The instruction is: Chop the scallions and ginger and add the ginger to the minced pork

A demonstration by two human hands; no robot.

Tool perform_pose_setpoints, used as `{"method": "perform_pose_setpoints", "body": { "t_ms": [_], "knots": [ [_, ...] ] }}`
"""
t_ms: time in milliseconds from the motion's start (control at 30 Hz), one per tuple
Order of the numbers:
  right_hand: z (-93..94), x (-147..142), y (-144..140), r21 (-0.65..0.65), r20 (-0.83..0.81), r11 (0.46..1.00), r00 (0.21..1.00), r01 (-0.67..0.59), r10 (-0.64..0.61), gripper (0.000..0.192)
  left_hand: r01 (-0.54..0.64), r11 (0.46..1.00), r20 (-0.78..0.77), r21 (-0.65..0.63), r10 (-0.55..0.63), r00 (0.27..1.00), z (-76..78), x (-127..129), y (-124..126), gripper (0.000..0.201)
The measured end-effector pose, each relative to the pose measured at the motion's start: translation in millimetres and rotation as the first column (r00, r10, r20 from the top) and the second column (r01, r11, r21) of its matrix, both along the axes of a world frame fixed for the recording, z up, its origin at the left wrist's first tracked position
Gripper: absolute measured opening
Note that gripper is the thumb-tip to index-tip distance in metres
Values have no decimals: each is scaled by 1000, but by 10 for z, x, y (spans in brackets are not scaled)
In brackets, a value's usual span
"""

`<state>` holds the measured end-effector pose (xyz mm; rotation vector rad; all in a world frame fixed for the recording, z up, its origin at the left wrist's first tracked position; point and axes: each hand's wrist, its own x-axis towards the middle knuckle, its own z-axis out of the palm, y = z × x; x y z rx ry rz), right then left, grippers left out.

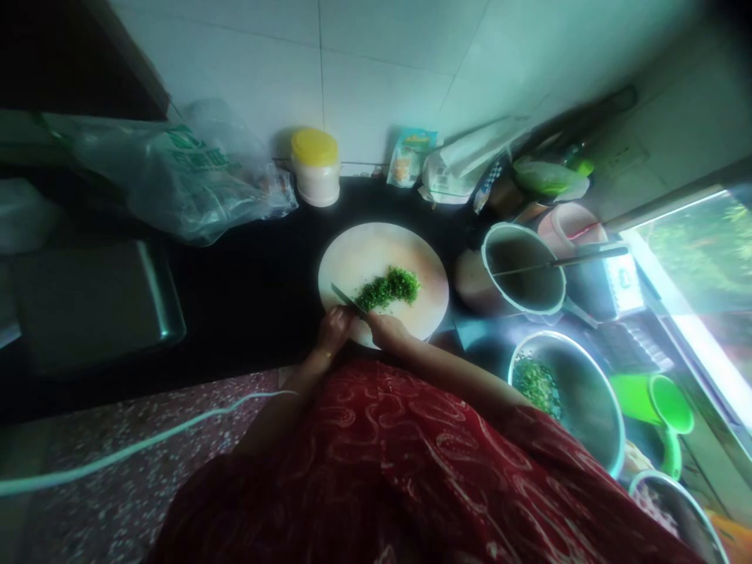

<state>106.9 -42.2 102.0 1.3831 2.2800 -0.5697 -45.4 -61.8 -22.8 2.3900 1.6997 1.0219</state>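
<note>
A round pale cutting board (pixel 364 251) lies on the dark counter with a pile of finely chopped greens (pixel 388 287) at its middle. My right hand (pixel 385 327) grips the handle of a knife (pixel 348 300) at the board's near edge. The blade points left and away, its edge next to the greens. My left hand (pixel 333 329) sits with curled fingers at the board's near-left rim, just under the blade; nothing is visibly in it. My red patterned garment fills the lower part of the view.
A steel bowl (pixel 587 407) holding more chopped greens stands to the right, beside a white-rimmed pot (pixel 522 270) and a green mug (pixel 667 403). A yellow-lidded jar (pixel 316 166), packets and a plastic bag (pixel 176 180) line the wall. A steel tray (pixel 88 305) lies left.
</note>
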Motion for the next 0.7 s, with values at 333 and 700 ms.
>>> {"method": "perform_pose_setpoints", "body": {
  "t_ms": [333, 700],
  "knots": [
    [142, 89, 11, 1, -12, 1000, 1000, -3, 3, 35, -95, 995, -48, -36, 94, 994, 213, -45, -35, 22],
    [57, 49, 3, -3, 6, 1000, 1000, -9, 9, 37, -126, 985, -114, -115, 113, 987, 148, -9, 2, 21]
  ]
}}
